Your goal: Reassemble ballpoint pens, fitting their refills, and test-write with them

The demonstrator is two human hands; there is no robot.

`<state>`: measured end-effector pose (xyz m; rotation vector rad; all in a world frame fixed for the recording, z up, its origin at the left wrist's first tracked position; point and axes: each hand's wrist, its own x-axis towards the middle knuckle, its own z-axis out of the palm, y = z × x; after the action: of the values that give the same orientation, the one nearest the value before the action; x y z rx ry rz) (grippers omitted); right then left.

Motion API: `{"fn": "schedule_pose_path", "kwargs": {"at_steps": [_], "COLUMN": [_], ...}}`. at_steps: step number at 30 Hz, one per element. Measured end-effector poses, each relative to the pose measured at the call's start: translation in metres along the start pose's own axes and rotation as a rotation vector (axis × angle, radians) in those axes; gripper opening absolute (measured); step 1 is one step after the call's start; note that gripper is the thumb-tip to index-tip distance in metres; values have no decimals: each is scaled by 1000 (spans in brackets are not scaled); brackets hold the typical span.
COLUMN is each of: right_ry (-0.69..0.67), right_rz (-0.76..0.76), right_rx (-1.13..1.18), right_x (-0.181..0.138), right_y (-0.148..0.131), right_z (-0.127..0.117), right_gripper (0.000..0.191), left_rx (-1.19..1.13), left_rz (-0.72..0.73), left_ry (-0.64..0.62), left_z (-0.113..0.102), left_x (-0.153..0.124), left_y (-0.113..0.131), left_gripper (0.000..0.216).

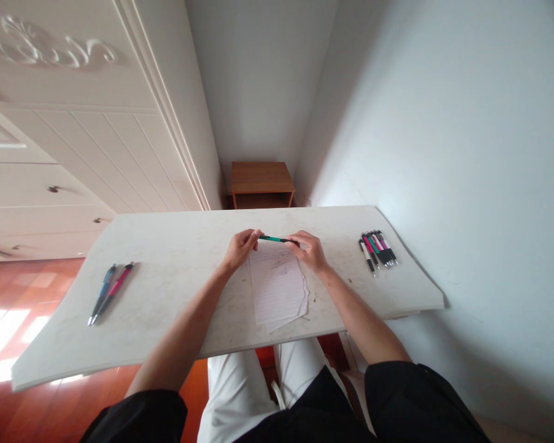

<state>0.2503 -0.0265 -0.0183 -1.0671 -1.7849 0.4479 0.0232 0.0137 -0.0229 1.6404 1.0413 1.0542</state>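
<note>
A green pen with dark ends lies level between my two hands, just above the top of the paper. My left hand pinches its left end between thumb and fingers. At the other end, my right hand has closed its fingers on the dark part. Below them rest lined sheets of paper with torn right edges, and scribbles mark the upper part of the top sheet.
On the table's right side lies a row of several pens. A blue pen and a pink pen lie at the left. A wall borders the right, a white cabinet the left, and a wooden stand is beyond.
</note>
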Motion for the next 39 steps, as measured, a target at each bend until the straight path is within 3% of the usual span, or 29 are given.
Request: {"fn": "schedule_pose_path", "kwargs": {"at_steps": [6, 10, 14, 18, 24, 29, 39], "right_ry": [-7, -10, -12, -9, -11, -7, -11], "right_rz": [1, -2, -6, -5, 1, 3, -17], "right_rx": [-25, -30, -20, -1, 1, 0, 3], "right_x": [0, 1, 1, 0, 0, 0, -1], "right_y": [2, 2, 0, 0, 1, 1, 2], "right_z": [0, 0, 0, 1, 1, 0, 2], "right_gripper": [27, 27, 27, 25, 25, 26, 23], "left_rx": [-92, -107, -44, 81, -99, -189, -36], "left_rz": [6, 34, 10, 1, -1, 27, -3], "left_ry": [-21, -33, 4, -37, -39, -48, -51], "left_z": [-2, -2, -2, -3, -4, -2, -5], "left_x": [2, 1, 0, -1, 1, 2, 0], "left_y": [-1, -3, -3, -2, 0, 0, 2], "left_gripper": [44, 54, 51, 49, 41, 53, 47]}}
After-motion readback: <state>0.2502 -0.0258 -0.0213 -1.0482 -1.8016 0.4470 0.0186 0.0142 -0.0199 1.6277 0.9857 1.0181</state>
